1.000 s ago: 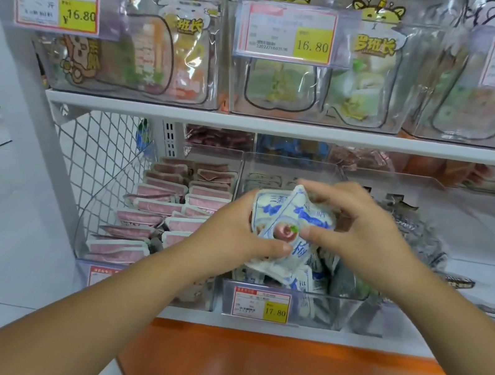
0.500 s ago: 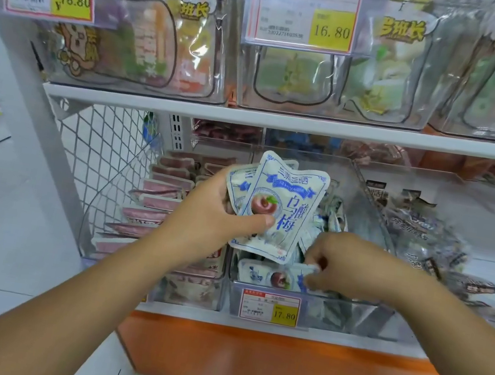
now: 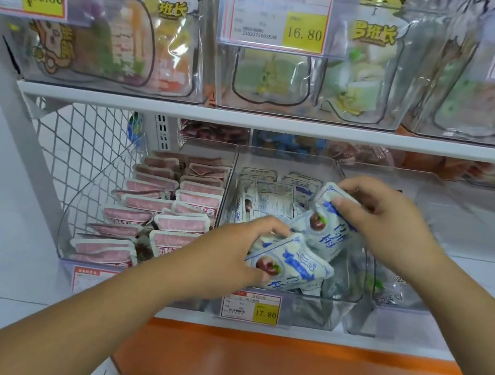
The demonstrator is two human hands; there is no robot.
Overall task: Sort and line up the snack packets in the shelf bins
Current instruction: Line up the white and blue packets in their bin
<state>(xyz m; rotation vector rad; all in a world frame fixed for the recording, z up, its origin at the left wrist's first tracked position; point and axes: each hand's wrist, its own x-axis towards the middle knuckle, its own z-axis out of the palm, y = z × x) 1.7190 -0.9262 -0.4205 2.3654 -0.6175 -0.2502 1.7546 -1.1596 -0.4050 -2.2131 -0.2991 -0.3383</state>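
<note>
Left grip (image 3: pixel 229 249) pinches white-blue packet (image 3: pixel 289 264) at front of middle clear bin (image 3: pixel 333 313); right grip (image 3: pixel 387 224) clamps second white-blue packet (image 3: pixel 327 223) above it. We see pink packets (image 3: pixel 168 203) lined up in left bin (image 3: pixel 70 262).

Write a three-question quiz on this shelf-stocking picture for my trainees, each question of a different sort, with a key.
1. True or false: the left hand grips a white-and-blue packet.
2. Which price shows on the tag of the middle bin? A 16.80 B 17.80 C 12.50
3. Fill in: the bin left of it holds rows of ____ packets.

Key: 1 true. 2 B. 3 pink. The right hand also holds a second packet over the middle bin.
</note>
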